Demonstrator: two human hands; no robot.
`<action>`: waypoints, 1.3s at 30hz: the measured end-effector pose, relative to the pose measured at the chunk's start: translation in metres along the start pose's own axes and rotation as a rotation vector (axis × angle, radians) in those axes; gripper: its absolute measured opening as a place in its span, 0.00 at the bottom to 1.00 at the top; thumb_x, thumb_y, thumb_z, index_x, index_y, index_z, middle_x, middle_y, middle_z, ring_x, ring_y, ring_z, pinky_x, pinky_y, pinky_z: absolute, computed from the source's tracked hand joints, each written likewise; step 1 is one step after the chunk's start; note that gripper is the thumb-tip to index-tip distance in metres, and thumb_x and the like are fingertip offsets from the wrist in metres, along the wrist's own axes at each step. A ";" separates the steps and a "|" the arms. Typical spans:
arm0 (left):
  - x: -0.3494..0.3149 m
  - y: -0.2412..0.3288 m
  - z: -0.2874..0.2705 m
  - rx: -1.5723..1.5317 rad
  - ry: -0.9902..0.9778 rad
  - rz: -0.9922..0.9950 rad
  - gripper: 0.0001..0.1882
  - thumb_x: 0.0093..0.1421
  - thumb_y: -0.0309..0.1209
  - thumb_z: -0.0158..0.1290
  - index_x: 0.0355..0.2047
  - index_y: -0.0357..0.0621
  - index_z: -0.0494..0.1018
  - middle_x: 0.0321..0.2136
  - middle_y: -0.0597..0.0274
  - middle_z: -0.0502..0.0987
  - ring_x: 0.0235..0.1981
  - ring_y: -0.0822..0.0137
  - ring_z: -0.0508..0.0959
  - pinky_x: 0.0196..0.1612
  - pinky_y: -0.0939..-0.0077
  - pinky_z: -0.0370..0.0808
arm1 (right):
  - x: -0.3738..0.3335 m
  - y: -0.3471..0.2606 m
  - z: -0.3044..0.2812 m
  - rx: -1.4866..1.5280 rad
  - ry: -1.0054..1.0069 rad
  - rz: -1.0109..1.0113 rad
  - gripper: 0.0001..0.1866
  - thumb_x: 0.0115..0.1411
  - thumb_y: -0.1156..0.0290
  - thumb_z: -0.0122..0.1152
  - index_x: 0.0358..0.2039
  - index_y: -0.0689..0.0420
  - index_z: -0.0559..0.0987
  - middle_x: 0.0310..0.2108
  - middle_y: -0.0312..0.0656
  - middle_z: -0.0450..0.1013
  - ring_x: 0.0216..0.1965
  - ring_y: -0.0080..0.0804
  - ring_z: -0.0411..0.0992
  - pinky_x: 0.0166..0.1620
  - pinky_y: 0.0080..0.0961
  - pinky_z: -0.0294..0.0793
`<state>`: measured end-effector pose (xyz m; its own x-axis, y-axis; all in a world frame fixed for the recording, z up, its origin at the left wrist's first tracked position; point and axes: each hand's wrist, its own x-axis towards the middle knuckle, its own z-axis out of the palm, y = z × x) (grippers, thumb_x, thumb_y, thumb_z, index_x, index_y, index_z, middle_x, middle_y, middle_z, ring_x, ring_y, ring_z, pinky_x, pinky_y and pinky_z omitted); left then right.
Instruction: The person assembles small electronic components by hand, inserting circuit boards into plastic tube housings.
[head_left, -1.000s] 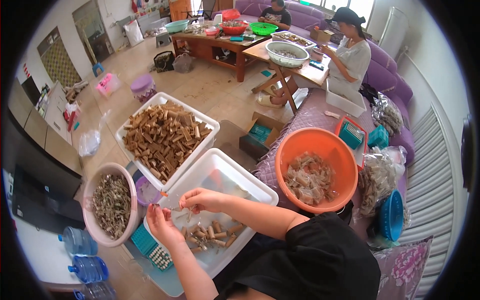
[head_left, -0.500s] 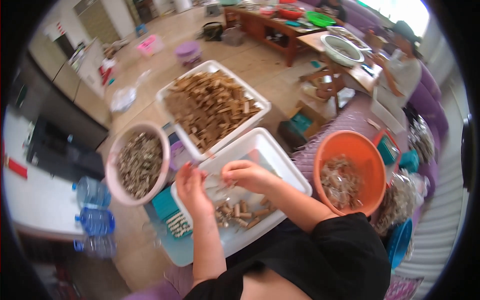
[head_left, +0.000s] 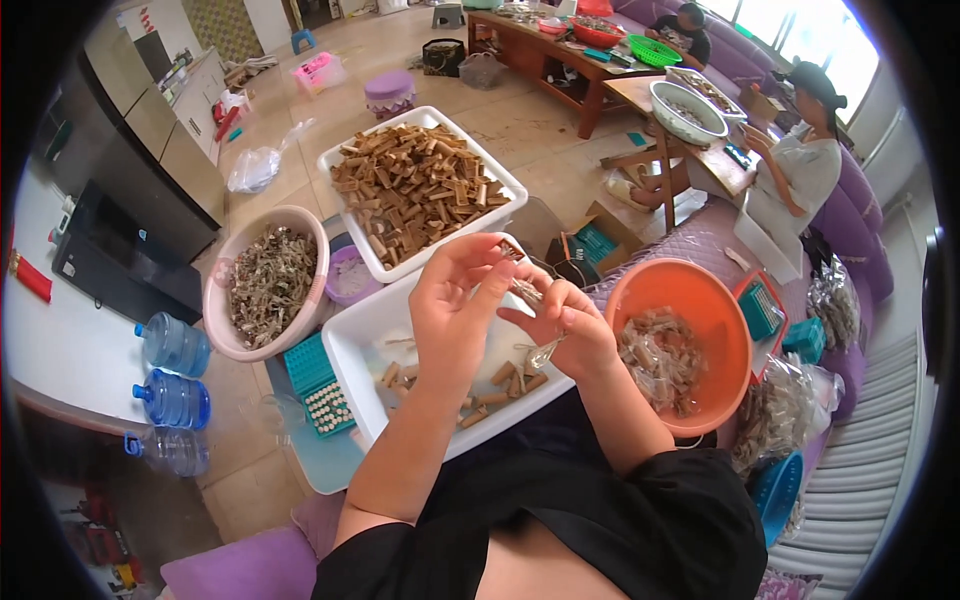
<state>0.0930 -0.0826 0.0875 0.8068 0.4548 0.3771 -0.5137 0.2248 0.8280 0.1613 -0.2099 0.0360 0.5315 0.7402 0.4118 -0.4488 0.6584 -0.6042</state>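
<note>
My left hand (head_left: 455, 300) and my right hand (head_left: 562, 322) are raised together above a white rectangular tray (head_left: 365, 345) on my lap. Between their fingertips they pinch a small brown stick-like piece (head_left: 522, 283). A clear plastic wrapper (head_left: 545, 350) hangs under my right hand. Several short brown cylinders (head_left: 505, 385) lie in the tray below the hands.
A larger white tray (head_left: 505, 190) piled with brown pieces stands beyond. A pink bowl (head_left: 222, 300) of dried bits sits left, an orange bowl (head_left: 735, 345) of clear wrappers right. Blue water bottles (head_left: 172, 372) stand on the floor. Two other people (head_left: 800, 175) sit at wooden tables (head_left: 530, 40) behind.
Both hands have risen out of the near tray and come together, now holding a small piece. The view has shifted so that the trays appear closer.
</note>
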 end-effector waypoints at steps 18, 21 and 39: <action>-0.042 -0.010 0.097 0.044 -0.161 -0.021 0.12 0.56 0.24 0.54 0.41 0.36 0.69 0.30 0.64 0.73 0.30 0.79 0.72 0.31 0.88 0.70 | -0.075 -0.061 0.010 0.109 -0.074 -0.341 0.05 0.58 0.68 0.52 0.32 0.54 0.70 0.42 0.39 0.65 0.37 0.33 0.67 0.40 0.29 0.68; -0.050 -0.011 0.105 0.015 -0.167 -0.075 0.13 0.56 0.24 0.54 0.42 0.36 0.69 0.30 0.64 0.73 0.31 0.79 0.71 0.34 0.87 0.68 | -0.084 -0.066 0.010 0.107 -0.084 -0.372 0.05 0.58 0.67 0.51 0.32 0.54 0.70 0.41 0.39 0.64 0.33 0.33 0.67 0.36 0.26 0.68; -0.035 -0.071 0.044 0.192 -0.201 -0.213 0.12 0.57 0.29 0.53 0.41 0.38 0.70 0.33 0.66 0.71 0.30 0.78 0.70 0.35 0.84 0.68 | -0.084 -0.103 -0.054 -0.029 0.149 -0.490 0.06 0.58 0.68 0.52 0.31 0.56 0.69 0.36 0.38 0.62 0.34 0.27 0.61 0.37 0.23 0.62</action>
<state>0.1143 -0.1528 0.0341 0.9411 0.2324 0.2454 -0.2786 0.1221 0.9526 0.2014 -0.3476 0.0272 0.7719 0.3167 0.5512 -0.1024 0.9177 -0.3839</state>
